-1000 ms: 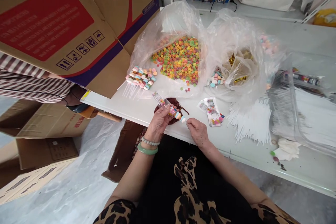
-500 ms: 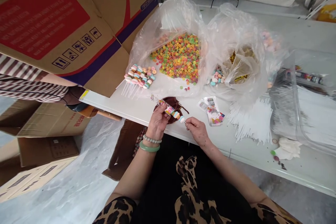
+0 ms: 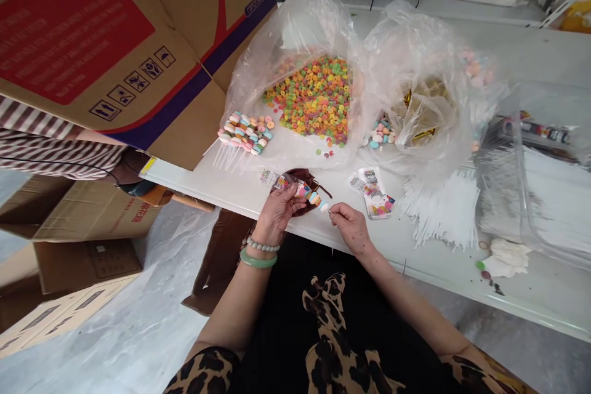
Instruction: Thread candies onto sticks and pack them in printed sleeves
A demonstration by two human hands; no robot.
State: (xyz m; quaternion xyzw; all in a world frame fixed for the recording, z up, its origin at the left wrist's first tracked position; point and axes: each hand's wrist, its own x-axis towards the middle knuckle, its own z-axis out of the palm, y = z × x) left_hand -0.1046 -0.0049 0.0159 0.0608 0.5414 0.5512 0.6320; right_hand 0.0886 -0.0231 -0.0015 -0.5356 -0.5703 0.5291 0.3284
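My left hand (image 3: 280, 208) pinches a small printed candy wrapper (image 3: 302, 190) over the table's front edge. From the wrapper's right end sticks out a candy skewer (image 3: 316, 200) of pastel pieces in orange, blue and white. My right hand (image 3: 348, 226) is closed at the skewer's white end, fingertips pressed together on what seems to be its stick. Behind my left hand lies a dark red pouch-like thing (image 3: 308, 178), partly covered. Several finished candy skewers (image 3: 246, 133) on white sticks are heaped at the left. A few printed wrappers (image 3: 376, 197) lie right of my hands.
Behind stand a clear bag of colourful ring candies (image 3: 318, 98) and another plastic bag (image 3: 406, 43). White sticks (image 3: 446, 209) and a clear bin (image 3: 521, 178) are at the right. A large carton (image 3: 138, 43) leans over the left, near another person's striped sleeve (image 3: 60, 151).
The wrapper has slid a little further back along the skewer region, tilting slightly flatter. My right hand has shifted slightly right, still closed at the stick end.
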